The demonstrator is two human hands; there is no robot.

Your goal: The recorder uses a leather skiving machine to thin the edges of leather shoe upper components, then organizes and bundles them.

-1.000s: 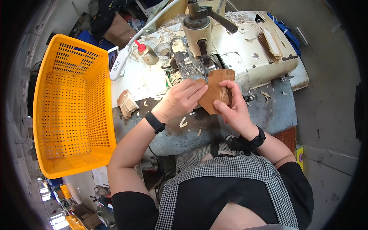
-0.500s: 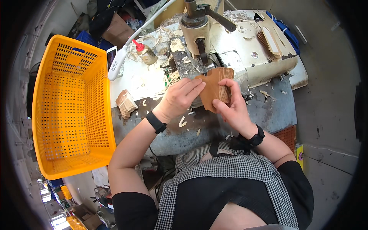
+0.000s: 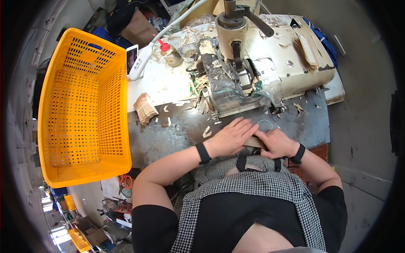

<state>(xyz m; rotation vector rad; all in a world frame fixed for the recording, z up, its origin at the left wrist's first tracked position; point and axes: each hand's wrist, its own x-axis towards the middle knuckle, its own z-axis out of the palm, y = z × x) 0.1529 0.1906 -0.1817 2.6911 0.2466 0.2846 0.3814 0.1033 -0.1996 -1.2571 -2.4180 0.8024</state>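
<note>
At the table's front edge, close to my body, both hands meet on a stack of thin brown leather-like pieces (image 3: 254,142). My left hand (image 3: 233,137) lies over its upper side with fingers pressed together. My right hand (image 3: 276,142) grips the other end, thumb toward the left fingertips. Much of the stack is hidden by the hands; pale layered edges show between them. A thin white loop (image 3: 265,124), perhaps a rubber band, shows just above my right hand. Beyond the hands stands a cream machine (image 3: 231,38) with a dark lever, its working area littered with scraps.
A yellow perforated basket (image 3: 114,139) stands at the left. A banded bundle of pieces (image 3: 145,109) lies beside it on the metal tabletop (image 3: 177,135). Farther back are a red-capped bottle (image 3: 171,55), a white lamp arm (image 3: 142,63), a phone (image 3: 132,59) and another stack (image 3: 307,52) on the machine.
Both hands have drawn the stack back from the machine toward my body. It was fanned out and is now pressed together edge-on. The view has shifted slightly.
</note>
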